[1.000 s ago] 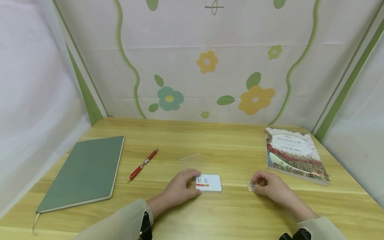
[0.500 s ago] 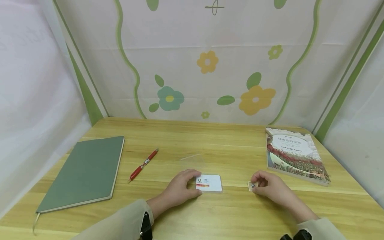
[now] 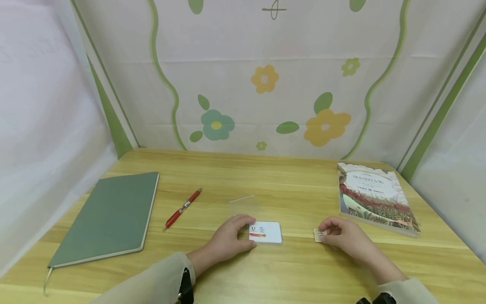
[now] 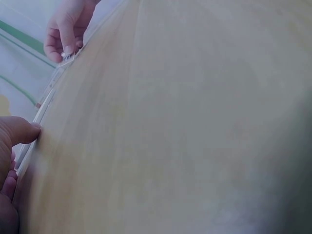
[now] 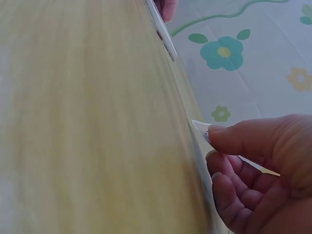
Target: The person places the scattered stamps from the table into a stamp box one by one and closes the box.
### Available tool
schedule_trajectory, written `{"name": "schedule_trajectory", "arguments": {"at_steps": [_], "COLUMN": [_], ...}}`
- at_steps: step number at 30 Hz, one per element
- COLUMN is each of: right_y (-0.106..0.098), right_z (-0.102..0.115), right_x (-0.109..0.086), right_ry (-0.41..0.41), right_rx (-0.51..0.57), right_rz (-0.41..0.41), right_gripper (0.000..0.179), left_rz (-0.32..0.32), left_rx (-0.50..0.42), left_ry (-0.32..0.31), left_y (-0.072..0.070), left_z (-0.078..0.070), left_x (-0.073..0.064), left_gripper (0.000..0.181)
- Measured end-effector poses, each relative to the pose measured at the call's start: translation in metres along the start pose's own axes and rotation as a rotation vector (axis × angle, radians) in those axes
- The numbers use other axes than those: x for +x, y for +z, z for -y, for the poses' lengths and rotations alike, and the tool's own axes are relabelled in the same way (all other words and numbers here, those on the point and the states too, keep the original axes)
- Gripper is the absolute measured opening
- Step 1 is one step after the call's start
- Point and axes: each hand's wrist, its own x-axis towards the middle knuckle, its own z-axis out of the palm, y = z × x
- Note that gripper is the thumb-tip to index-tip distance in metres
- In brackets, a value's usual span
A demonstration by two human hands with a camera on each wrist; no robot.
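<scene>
A white card (image 3: pixel 268 234) with a small logo and a red-orange strip lies flat at the middle of the table, a clear edge showing along its front. My left hand (image 3: pixel 230 238) holds its left end, thumb at the near corner and forefinger at the far one. Farther right, my right hand (image 3: pixel 344 234) pinches a small pale square piece (image 3: pixel 318 235) with a dark print between thumb and fingers, low over the wood. In the right wrist view the thumb covers much of this thin piece (image 5: pixel 201 129).
Behind the card lies a clear plastic piece (image 3: pixel 244 205). A red pen (image 3: pixel 183 209) and a green notebook (image 3: pixel 108 217) are on the left. At the back right rests a paperback book (image 3: pixel 376 196). A flower-patterned cloth (image 3: pixel 243 97) hangs behind the wooden table (image 3: pixel 288 274).
The head view has shifted very slightly. Both hands keep their places, and the small square in the right hand has tilted a little.
</scene>
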Motion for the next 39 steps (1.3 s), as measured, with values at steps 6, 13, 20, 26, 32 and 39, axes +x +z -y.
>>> {"name": "schedule_trajectory", "arguments": {"at_steps": [6,13,20,26,32,39], "right_y": [0.0,0.002,0.01,0.017,0.027,0.036], "right_z": [0.0,0.002,0.01,0.017,0.024,0.032], "right_x": [0.003,0.007,0.013,0.017,0.022,0.026], "right_ry": [-0.003,0.007,0.036,0.025,0.014,0.013], "right_rx": [0.071,0.169,0.25,0.29,0.342,0.362], "right_rz": [0.0,-0.002,-0.001,0.003,0.032,0.058], "right_gripper": [0.028,0.034,0.039,0.038,0.036,0.033], "left_rz": [0.004,0.008,0.011,0.009,0.006,0.009], "left_rx": [0.01,0.007,0.002,-0.001,0.008,0.003], "left_ry": [-0.003,-0.01,-0.011,-0.009,-0.003,-0.008], "left_y": [0.0,-0.001,-0.002,-0.002,-0.001,-0.002], "left_z": [0.001,0.0,0.001,0.001,0.002,0.0], "left_x": [0.001,0.001,0.001,0.0,0.001,0.0], "left_gripper": [0.052,0.052,0.052,0.052,0.052,0.052]}}
